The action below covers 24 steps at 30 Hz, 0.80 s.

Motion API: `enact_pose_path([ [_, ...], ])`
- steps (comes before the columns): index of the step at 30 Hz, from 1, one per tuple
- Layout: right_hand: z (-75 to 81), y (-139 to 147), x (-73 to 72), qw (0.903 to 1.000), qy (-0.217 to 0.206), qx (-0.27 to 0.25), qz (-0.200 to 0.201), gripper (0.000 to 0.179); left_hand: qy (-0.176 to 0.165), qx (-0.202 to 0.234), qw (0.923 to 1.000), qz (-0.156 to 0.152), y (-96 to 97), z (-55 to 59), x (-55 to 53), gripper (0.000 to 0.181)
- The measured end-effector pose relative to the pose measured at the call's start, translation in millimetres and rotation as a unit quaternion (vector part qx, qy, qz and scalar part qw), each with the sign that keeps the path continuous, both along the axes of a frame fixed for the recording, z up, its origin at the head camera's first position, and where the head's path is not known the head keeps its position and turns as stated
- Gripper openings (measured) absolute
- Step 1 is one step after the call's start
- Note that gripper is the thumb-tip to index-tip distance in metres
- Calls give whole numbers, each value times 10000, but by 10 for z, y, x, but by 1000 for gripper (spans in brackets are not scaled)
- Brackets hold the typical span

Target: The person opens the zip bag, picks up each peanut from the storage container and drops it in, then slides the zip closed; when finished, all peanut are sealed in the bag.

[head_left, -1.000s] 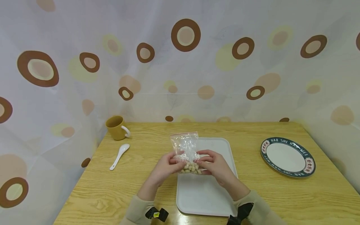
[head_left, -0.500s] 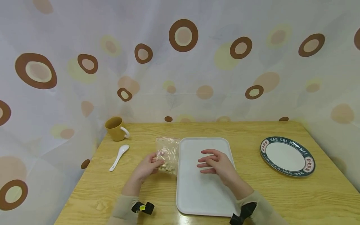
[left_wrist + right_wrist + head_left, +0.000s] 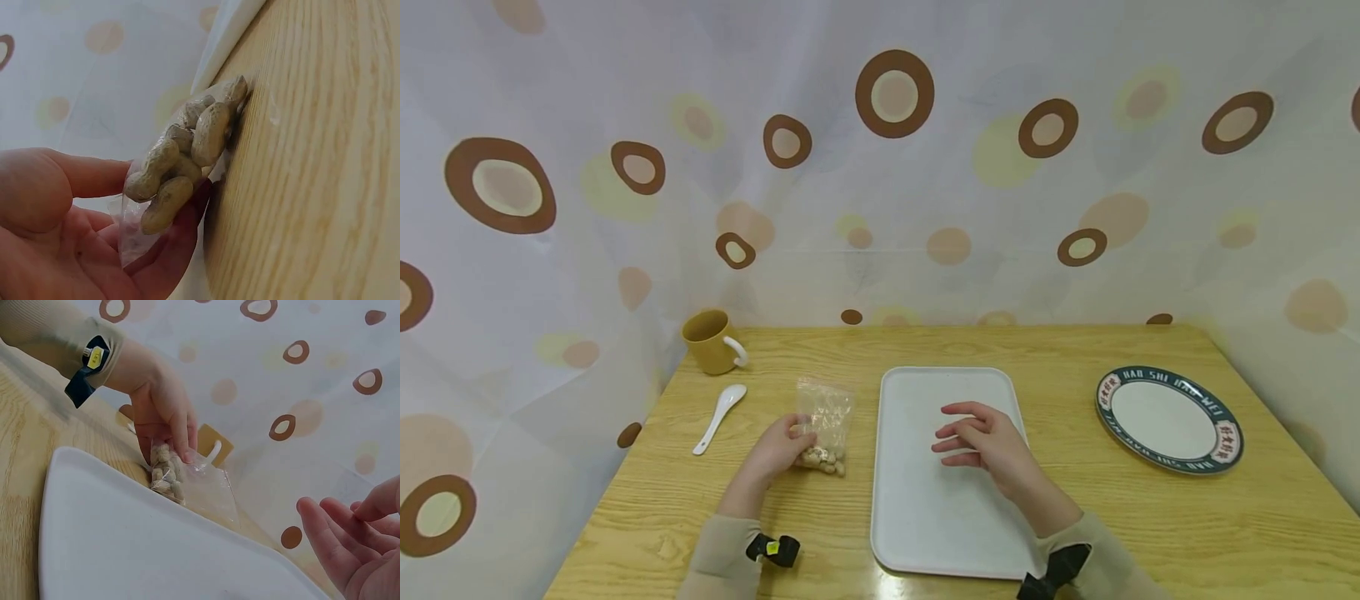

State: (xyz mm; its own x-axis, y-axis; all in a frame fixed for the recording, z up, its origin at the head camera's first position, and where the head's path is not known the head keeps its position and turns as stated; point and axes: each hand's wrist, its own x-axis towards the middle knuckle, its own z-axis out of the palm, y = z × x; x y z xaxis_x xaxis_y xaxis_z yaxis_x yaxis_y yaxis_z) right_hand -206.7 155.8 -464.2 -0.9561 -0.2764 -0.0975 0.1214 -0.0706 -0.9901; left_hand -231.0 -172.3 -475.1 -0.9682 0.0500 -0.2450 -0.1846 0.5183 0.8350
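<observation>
A clear zip bag of peanuts is left of the white tray in the head view. My left hand pinches its left side, thumb in front and fingers behind. In the left wrist view, the peanuts show through the plastic, close against the wooden tabletop, with the left thumb and fingers around the bag's edge. Over the tray hovers my right hand, holding nothing, its fingers spread and slightly bent. From the right wrist view, that hand appears at the lower right, apart from the bag.
A yellow mug with a white handle stands at the back left. In front of it lies a white spoon. To the right is an oval plate with a dark patterned rim. A patterned curtain rises behind the wooden table.
The bag has gone from over the tray to the wood on the left, carried by my left hand. My right hand has let go of it and stayed above the tray.
</observation>
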Motion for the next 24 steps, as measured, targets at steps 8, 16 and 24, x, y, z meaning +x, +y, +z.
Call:
enact_pose_path([
  [8,-3,30,4,10000,3,-14,-7,42,289,-1005,9945,67,-17,-25,-47,63],
  [16,-1,50,-2,9999,-93,37,-116,42,598,-1531,9864,41,-19,-80,-59,70],
  [24,36,93,-15,9751,1011,1908,-516,34,1173,-2162,9692,123,58,-76,-34,81],
])
